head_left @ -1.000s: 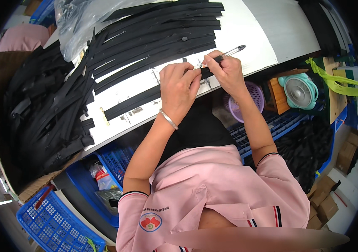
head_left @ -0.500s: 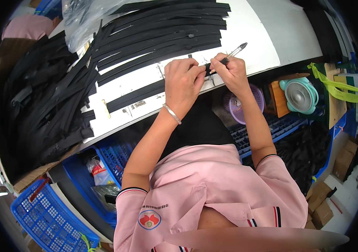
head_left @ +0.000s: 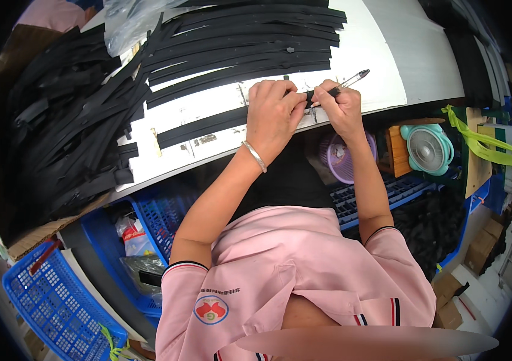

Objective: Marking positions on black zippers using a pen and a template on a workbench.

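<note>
A black fabric strip lies along the near edge of the white board. My left hand, a silver bangle at its wrist, is closed with bent fingers pressing the strip's right end down. In my right hand is a clear pen with a dark grip, pinched between the fingers; its upper end slants up to the right. The pen's lower end is at the strip, close to my left fingertips, and its tip is hidden. Dark marks show on the board beside the strip.
Several black strips lie in rows beyond my hands. A cardboard box heaped with black strips stands at the left, near a clear plastic bag. Below the table edge are a purple basket, a teal fan and a blue crate.
The view has shifted slightly, so the table and both hands sit a little lower and further right. My right hand still holds the pen and my left still presses the strip.
</note>
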Motion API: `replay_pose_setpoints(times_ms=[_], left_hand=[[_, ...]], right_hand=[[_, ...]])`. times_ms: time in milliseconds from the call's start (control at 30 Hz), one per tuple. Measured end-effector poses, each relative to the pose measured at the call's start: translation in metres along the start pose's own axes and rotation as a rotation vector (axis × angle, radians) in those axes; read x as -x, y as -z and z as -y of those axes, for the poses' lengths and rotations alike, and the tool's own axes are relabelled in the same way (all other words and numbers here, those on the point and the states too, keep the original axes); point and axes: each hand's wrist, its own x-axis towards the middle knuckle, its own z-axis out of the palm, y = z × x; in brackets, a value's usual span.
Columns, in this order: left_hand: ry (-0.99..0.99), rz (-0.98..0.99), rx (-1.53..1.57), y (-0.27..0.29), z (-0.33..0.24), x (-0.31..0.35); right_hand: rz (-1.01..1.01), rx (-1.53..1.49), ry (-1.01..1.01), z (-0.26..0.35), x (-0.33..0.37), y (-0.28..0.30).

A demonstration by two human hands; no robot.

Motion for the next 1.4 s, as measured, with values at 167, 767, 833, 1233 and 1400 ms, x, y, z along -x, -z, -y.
replay_pose_setpoints(times_ms=[167,767,833,1233,1400], left_hand=[[0.002,-0.001,-0.003,0.0,0.0,-0.001],[-0.025,-0.002,-0.115,0.004,0.033,-0.034],[0.009,0.034,-0.101,0.006,0.035,-0.041],[0.16,-0.314,-0.716,0.142,0.183,-0.034],[0.443,-0.112,-0.772,0.162,0.209,-0.037]], right_hand=[[0.014,0.037,0.002,-0.001,0.0,0.0],[-0.254,-0.132,-0.046,-0.004,0.009,-0.001],[-0.259,-0.117,-0.057,-0.003,0.009,-0.002],[-0.194,-0.071,-0.058,0.002,0.003,-0.006],[-0.194,-0.078,-0.071,0.002,0.004,-0.006]])
